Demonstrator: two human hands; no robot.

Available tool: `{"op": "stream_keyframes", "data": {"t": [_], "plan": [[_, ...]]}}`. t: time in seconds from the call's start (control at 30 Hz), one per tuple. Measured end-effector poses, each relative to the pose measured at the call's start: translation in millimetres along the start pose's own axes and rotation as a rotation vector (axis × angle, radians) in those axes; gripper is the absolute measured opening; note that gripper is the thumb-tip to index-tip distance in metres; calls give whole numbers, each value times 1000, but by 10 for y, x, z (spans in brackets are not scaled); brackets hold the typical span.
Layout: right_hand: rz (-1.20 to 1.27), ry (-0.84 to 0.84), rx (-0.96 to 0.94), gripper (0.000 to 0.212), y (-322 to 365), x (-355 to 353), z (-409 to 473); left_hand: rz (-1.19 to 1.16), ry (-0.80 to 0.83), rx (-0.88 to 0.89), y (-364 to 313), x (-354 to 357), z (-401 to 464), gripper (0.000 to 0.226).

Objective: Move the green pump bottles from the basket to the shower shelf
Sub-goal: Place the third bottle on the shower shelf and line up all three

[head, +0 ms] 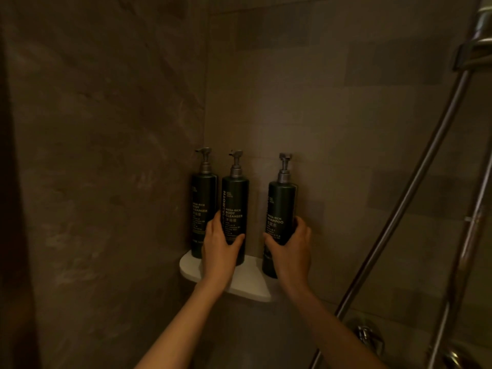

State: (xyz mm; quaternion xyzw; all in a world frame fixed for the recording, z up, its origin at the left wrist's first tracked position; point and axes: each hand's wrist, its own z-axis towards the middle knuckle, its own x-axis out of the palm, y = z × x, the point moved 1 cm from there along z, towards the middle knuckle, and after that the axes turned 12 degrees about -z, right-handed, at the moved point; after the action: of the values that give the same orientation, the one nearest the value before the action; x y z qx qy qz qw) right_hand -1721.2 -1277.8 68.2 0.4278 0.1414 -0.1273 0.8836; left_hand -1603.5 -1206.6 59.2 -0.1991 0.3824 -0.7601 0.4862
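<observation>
Three dark green pump bottles stand upright at the white corner shelf [241,284] of a tiled shower. The shampoo bottle [281,209] is at the shelf's right edge, its base just past the rim, so whether it rests on the shelf cannot be told. The right hand [290,247] wraps its lower half, thumb in front, fingers curled around the far side. On the shelf, the middle body cleanser bottle [234,209] is gripped low by the left hand [219,242], thumb across the front, fingers curled behind. A second body cleanser bottle [203,206] stands untouched in the corner, just beside it. A metal shower hose [415,187] hangs well to the shelf's right.
</observation>
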Motion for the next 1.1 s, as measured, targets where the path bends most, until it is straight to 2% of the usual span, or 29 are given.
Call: {"op": "stream_keyframes", "data": {"t": [0.17, 0.4, 1.1], "plan": [[-8, 37, -10, 74, -62, -12, -29, -13, 11, 1, 9, -10, 9, 75], [0, -41, 9, 71, -22, 40, -66, -3, 13, -3, 19, -20, 20, 76], [10, 29, -13, 71, -34, 85, -92, -49, 44, 0, 81, -34, 18, 78]]}}
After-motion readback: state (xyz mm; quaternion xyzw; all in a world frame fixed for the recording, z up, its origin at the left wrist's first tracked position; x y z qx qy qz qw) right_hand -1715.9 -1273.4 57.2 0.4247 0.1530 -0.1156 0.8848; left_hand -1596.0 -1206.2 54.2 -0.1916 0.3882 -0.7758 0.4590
